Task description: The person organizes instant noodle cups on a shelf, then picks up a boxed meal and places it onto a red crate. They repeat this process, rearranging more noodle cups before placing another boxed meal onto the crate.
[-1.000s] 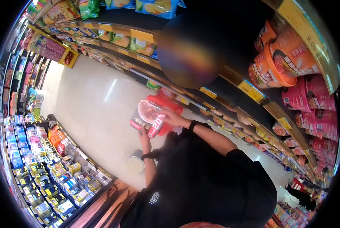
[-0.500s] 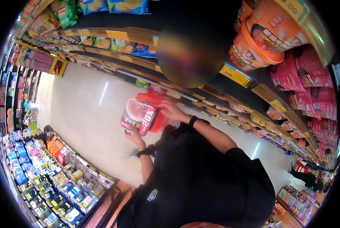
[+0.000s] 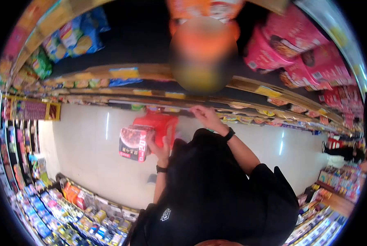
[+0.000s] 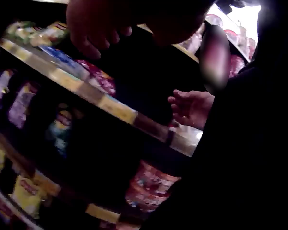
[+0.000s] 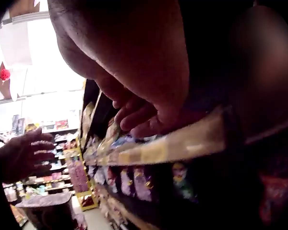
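Note:
A dark food package (image 3: 133, 142) shows a printed bowl of food and a red "20%" panel. In the head view it overlaps a larger red object (image 3: 163, 122) with rounded edges. My left hand (image 3: 159, 147) is at the package's right side, its fingers overlapping that side. Those fingers of the left hand (image 5: 29, 153) look spread and fairly straight in the right wrist view, above a dark tub-like shape (image 5: 45, 211). My right hand (image 3: 208, 118) is away from the package beside the shelf edge. Its fingers are relaxed, with nothing in them; the right hand (image 4: 192, 109) faces palm out in the left wrist view.
Long store shelves run across ahead, with pink noodle tubs (image 3: 281, 47), orange tubs (image 3: 204, 9) and blue chip bags (image 3: 74, 37). A counter of small boxed goods (image 3: 83, 217) stands behind on the left. Pale floor (image 3: 89, 156) lies between. A person (image 3: 343, 152) is far right.
My right hand has left the package and moved toward the shelf. My left hand has shifted from the package's lower edge to its right side. The view has turned right, bringing the pink tubs closer.

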A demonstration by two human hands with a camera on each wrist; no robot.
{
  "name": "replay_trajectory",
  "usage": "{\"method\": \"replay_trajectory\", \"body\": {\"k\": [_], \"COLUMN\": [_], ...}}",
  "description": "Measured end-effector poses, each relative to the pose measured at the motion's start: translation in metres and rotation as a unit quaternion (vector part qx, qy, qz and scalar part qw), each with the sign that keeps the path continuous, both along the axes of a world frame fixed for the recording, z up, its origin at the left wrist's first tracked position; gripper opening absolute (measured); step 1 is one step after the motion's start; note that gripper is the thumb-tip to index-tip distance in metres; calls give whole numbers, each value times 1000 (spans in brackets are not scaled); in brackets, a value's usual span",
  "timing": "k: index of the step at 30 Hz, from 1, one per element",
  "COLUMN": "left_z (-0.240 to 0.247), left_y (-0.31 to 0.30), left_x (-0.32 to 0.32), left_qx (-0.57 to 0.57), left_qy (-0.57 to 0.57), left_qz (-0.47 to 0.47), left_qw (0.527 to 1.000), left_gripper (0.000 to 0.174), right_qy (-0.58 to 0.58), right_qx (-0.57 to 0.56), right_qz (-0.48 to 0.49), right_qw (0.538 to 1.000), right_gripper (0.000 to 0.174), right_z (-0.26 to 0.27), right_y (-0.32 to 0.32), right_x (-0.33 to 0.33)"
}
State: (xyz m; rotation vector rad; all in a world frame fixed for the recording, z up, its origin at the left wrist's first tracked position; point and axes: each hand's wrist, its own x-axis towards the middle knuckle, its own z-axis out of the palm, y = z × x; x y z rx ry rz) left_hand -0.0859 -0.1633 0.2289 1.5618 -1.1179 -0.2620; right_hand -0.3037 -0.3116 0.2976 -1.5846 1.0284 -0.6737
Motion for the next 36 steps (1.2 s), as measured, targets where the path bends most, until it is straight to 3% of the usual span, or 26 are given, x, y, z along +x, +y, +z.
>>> {"method": "replay_trajectory", "body": {"k": [3,5,7,10,13,17,22,29,31,32,35,36], "left_z": [28,45,76,89,31,-31,-36,-17,9,34,78,76], "left_y": [-44,-78,-118,-179,-247,-292,-306,-285,-277,-266,-246,-246], "left_x": [-38,-66,-99,-144,-157,-163,-149,-115,-112,-115,-122,-118], "left_qx": [42,65,76,41,145,281,326,218,198,218,230,203], "left_qy": [-21,20,-13,35,-59,-97,-140,-150,-92,2,33,-25], "left_qz": [-152,-226,-288,-307,-362,-329,-302,-375,-442,-490,-482,-475], "left_qw": [987,972,955,950,919,896,885,888,870,844,845,856], "left_gripper": [42,41,45,44,37,36,37,39,39,39,37,37], "right_qy": [-95,-69,112,169,178,170,132,69,66,67,153,191], "right_qx": [-173,-162,-190,-255,-249,-227,-212,-214,-219,-220,-107,-165], "right_qz": [-76,-188,-268,-281,-276,-255,-227,-172,-158,-154,-91,-97], "right_qw": [977,966,938,910,911,924,941,959,961,961,978,963], "right_gripper": [17,17,17,18,19,20,22,24,28,30,49,58], "right_z": [-2,4,25,1,-16,-31,-44,-44,-31,-24,-21,-26], "right_y": [-23,-39,-51,-78,-94,-104,-108,-94,-86,-83,-81,-79], "right_x": [-68,-116,-153,-201,-228,-240,-236,-201,-188,-184,-177,-176]}}
